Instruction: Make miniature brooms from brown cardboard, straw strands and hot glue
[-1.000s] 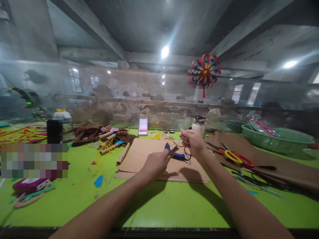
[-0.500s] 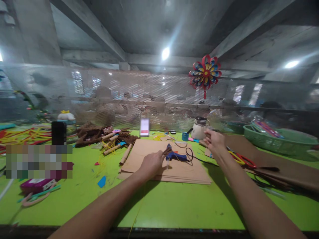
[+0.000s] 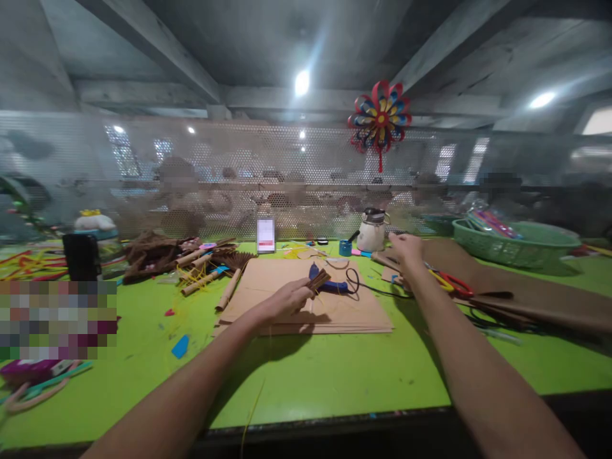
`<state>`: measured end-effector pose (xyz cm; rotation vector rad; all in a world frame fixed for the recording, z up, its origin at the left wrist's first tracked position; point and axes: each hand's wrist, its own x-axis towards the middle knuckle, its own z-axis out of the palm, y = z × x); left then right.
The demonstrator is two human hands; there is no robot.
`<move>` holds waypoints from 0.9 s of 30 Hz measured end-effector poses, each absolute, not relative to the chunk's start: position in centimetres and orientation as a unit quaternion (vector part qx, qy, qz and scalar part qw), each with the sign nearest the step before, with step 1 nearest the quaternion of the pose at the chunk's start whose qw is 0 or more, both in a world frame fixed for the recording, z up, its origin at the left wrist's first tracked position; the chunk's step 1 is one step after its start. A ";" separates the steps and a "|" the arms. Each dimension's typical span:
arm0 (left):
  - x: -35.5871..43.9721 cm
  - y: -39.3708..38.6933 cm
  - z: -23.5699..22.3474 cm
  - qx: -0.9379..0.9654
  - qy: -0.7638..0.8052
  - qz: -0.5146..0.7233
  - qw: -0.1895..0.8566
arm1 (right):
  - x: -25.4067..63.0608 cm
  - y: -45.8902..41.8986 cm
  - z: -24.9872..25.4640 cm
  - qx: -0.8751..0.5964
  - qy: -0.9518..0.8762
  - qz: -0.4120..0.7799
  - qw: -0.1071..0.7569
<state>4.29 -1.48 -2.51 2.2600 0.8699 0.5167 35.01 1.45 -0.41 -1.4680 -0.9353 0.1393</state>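
Brown strip (image 3: pixel 321 280): clamped in the fingers of the left hand (image 3: pixel 287 301), above the paper (image 3: pixel 262 277); probably light, crushable, best pinched near one end. Right hand (image 3: pixel 408 247): near the jug (image 3: pixel 371 237), fingers' closure unclear.

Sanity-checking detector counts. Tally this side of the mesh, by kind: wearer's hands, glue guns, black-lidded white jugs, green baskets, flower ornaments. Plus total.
Hands: 2 (left hand, holding folded brown material; right hand)
Glue gun: 1
Black-lidded white jug: 1
Green basket: 1
Flower ornament: 1
Total: 6, brown material not counted
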 end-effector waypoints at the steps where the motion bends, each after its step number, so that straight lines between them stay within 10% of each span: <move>1: 4.1 -1.5 -2.2 0.867 0.329 0.195 0.320 | 35.0 1.0 0.0 -0.655 -0.396 0.024 0.643; 6: 3.6 -1.5 -1.8 0.900 0.313 0.211 0.218 | 29.6 -2.2 2.7 -0.509 -0.558 -0.143 0.640; 14: 3.1 -1.4 -1.4 0.889 0.359 0.210 0.191 | 21.8 -4.0 0.3 -0.366 -0.875 0.088 0.304; 27: -1.9 2.4 -0.8 0.818 0.425 0.250 0.295 | 28.7 -0.5 0.3 -0.486 -0.732 0.209 0.430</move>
